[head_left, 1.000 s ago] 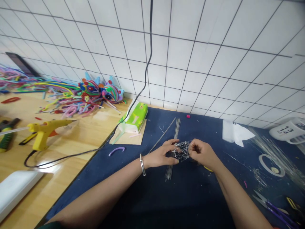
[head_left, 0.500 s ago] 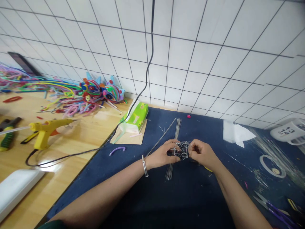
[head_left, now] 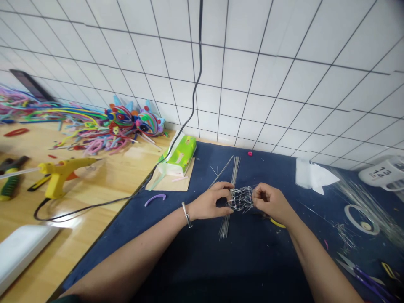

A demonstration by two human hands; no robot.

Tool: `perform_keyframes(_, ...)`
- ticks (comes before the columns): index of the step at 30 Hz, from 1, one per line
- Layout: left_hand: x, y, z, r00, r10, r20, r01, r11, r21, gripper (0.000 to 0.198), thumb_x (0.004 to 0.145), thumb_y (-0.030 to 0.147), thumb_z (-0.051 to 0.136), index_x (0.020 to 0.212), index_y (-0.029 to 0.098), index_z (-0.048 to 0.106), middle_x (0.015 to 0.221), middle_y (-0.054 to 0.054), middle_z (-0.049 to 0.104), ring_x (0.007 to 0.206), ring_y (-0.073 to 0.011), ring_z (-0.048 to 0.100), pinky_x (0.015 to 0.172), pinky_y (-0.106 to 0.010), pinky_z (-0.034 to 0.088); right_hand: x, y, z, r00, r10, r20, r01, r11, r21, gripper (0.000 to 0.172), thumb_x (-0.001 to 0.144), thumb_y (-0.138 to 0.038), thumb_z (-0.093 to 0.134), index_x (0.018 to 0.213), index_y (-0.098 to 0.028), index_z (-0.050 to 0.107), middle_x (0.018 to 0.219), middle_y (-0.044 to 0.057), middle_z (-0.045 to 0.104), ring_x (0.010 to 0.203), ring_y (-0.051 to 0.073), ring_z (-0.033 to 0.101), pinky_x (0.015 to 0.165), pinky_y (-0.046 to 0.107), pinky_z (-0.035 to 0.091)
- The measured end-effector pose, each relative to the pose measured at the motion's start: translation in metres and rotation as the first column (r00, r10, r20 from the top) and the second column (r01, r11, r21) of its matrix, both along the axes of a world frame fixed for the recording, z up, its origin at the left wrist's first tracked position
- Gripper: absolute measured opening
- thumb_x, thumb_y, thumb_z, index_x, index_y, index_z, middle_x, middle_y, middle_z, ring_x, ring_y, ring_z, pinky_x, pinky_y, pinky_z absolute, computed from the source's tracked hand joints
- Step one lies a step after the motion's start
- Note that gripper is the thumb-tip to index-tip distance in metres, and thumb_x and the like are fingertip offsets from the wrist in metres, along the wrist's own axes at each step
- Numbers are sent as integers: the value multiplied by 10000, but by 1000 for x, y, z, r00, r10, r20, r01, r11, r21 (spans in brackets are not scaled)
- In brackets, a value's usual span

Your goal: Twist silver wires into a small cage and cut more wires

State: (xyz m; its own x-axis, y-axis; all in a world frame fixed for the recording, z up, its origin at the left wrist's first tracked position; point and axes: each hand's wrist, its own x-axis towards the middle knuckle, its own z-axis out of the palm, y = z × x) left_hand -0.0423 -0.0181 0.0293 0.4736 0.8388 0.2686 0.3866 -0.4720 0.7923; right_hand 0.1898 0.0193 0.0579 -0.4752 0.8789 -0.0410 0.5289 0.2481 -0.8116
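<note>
Above the dark blue mat, a small openwork wire frame (head_left: 242,199) of silvery wires sits between my two hands. My left hand (head_left: 212,203), a bangle at its wrist, curves round the frame's left end, fingertips on its upper edge and thumb on its lower edge. My right hand (head_left: 270,202) is pinched at the frame's right end; the exact wire in its fingertips is hidden. A bundle of straight wires (head_left: 224,227) passes beneath the frame. Something yellow (head_left: 277,223) lies partly under my right hand.
On the left are a yellow glue gun (head_left: 58,174), pliers (head_left: 11,181) and colourful pipe cleaners (head_left: 94,130). A green tissue pack (head_left: 181,155) stands behind. To the right lie purple-handled scissors (head_left: 362,275), a tape ring (head_left: 350,216), loose wires (head_left: 362,193) and a white mug (head_left: 380,173).
My left hand has drawn back slightly to the left, its fingers wider apart, so more of the wire frame shows. My right hand has shifted slightly right, still pinched at the frame's end.
</note>
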Motion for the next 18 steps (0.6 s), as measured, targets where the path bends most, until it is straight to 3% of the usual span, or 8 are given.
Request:
perform_keyframes(5, -10, 4, 1, 997, -68, -43, 69, 997, 24, 243, 688, 267, 638, 909, 174, 601, 1240, -110, 423, 1168, -240, 383, 975, -385, 316, 1, 1, 1, 1000, -1, -9, 1, 1000, -4, 85, 652, -129, 500, 662, -188, 440, 617, -43, 448, 548, 85, 406, 499, 201, 322)
perform_keyframes(11, -23, 8, 9, 976, -130, 173, 150, 983, -106, 320, 708, 222, 632, 1024, 197, 585, 1256, -99, 418, 1167, -235, 396, 989, -409, 303, 3, -1, 4, 999, 32, -6, -32, 999, 10, 98, 656, -114, 486, 666, -192, 428, 631, -42, 449, 560, 86, 403, 517, 202, 335)
perform_keyframes(14, -23, 8, 9, 928, -70, 365, 163, 960, -228, 342, 720, 191, 624, 1056, 205, 563, 1271, -92, 406, 1142, -236, 418, 948, -411, 345, 3, -1, 4, 1000, 29, -11, -29, 1000, 10, 99, 660, -115, 488, 675, -194, 430, 629, -45, 445, 557, 84, 398, 519, 202, 337)
perform_keyframes(18, -11, 4, 3, 778, 107, 619, 196, 895, -400, 431, 728, 151, 606, 1136, 226, 490, 1283, -90, 396, 1185, -251, 361, 917, -409, 368, 1, -2, 5, 1000, 14, -27, -14, 1000, 4, 87, 675, -130, 496, 684, -194, 437, 629, -48, 427, 552, 81, 394, 511, 198, 331)
